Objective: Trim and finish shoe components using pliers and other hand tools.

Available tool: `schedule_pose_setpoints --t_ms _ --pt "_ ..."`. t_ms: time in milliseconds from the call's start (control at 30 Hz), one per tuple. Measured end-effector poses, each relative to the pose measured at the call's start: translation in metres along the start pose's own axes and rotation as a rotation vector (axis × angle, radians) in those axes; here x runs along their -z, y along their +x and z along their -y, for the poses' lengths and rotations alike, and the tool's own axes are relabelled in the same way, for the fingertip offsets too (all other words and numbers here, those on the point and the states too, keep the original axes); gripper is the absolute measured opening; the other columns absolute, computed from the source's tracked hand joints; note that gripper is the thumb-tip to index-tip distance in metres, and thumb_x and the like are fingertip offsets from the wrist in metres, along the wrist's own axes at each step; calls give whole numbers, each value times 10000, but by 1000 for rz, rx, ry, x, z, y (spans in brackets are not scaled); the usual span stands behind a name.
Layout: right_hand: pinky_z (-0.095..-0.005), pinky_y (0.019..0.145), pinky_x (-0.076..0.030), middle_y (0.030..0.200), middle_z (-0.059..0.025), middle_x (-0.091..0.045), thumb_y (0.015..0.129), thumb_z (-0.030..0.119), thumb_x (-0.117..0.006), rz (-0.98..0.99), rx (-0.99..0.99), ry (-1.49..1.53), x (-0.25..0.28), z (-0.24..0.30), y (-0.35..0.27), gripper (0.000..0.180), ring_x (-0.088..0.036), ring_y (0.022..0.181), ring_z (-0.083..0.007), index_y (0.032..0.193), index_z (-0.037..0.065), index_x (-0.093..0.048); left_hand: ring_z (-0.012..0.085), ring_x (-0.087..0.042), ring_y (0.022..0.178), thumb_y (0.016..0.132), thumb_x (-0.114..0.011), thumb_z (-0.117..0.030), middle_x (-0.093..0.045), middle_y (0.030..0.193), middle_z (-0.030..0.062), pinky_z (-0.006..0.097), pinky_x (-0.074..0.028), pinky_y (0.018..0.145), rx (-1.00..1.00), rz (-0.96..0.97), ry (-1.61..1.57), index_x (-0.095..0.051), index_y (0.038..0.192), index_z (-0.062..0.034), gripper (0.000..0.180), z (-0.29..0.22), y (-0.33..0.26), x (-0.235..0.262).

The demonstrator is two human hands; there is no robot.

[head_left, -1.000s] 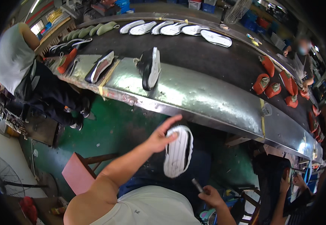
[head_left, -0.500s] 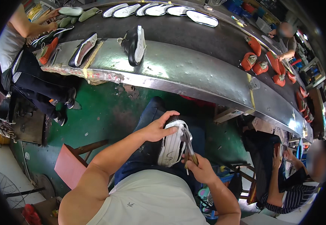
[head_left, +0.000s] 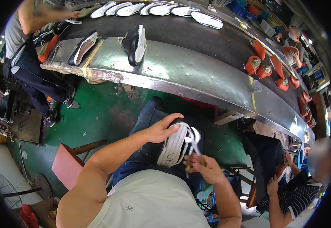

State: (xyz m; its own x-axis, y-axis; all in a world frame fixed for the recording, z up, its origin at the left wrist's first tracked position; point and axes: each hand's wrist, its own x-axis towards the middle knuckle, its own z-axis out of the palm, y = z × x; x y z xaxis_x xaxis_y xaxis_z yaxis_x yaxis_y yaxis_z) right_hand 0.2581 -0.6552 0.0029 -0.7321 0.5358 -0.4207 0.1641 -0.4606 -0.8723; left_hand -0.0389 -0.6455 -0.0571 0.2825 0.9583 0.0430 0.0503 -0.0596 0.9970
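Observation:
A dark shoe upper with a white, line-marked bottom (head_left: 171,146) rests across my lap, underside up. My left hand (head_left: 161,130) grips it near the toe, thumb pressed on the white bottom and fingers curled over the far edge. Metal pincers (head_left: 194,149) with worn yellowish handles are in my right hand (head_left: 207,169), their jaws at the shoe's right edge. A white flap or strip (head_left: 195,133) stands out beside the jaws; whether they pinch it I cannot make out.
Ahead stands a conveyor bench (head_left: 196,70) with a metal rim. On it are a black shoe (head_left: 136,45), several white soles (head_left: 161,9) and several orange shoes (head_left: 264,71). A pink-topped stool (head_left: 66,167) is at left. Co-workers stand far left and sit at right (head_left: 283,182).
The pincers have shifted slightly, and a white flap now stands out from the shoe's right edge. My left hand keeps its grip. At left, the co-worker's arm reaches farther along the bench.

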Motion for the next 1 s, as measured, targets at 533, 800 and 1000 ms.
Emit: schedule_pose_setpoints --t_ms 533,800,1000 --pt "-447 809 -536 987 -230 -668 902 104 -682 -433 389 -829 -9 -46 72 300 -669 910 -421 1174 -7 -624 81 -562 1032 982 -635 -56 -600 1146 3 258 -474 922 153 -179 -420 -528 1375 -100 410 19 14 6" --pt "-333 835 -507 1035 -128 -682 962 140 -590 -488 416 -509 12 -17 12 232 -647 925 -186 1128 -21 -604 392 -338 1448 814 -729 31 -256 1569 244 419 -304 1159 -400 -220 158 -518 1378 -83 612 -49 -8 -14" --pt "-368 996 -471 1252 -182 -647 977 206 -620 -432 596 -360 -14 -1 55 371 -631 1129 -244 1231 -36 -498 469 -363 1408 704 -787 -26 -343 1543 241 529 -357 1090 -534 -167 550 -579 1341 -124 677 -32 -35 -54"
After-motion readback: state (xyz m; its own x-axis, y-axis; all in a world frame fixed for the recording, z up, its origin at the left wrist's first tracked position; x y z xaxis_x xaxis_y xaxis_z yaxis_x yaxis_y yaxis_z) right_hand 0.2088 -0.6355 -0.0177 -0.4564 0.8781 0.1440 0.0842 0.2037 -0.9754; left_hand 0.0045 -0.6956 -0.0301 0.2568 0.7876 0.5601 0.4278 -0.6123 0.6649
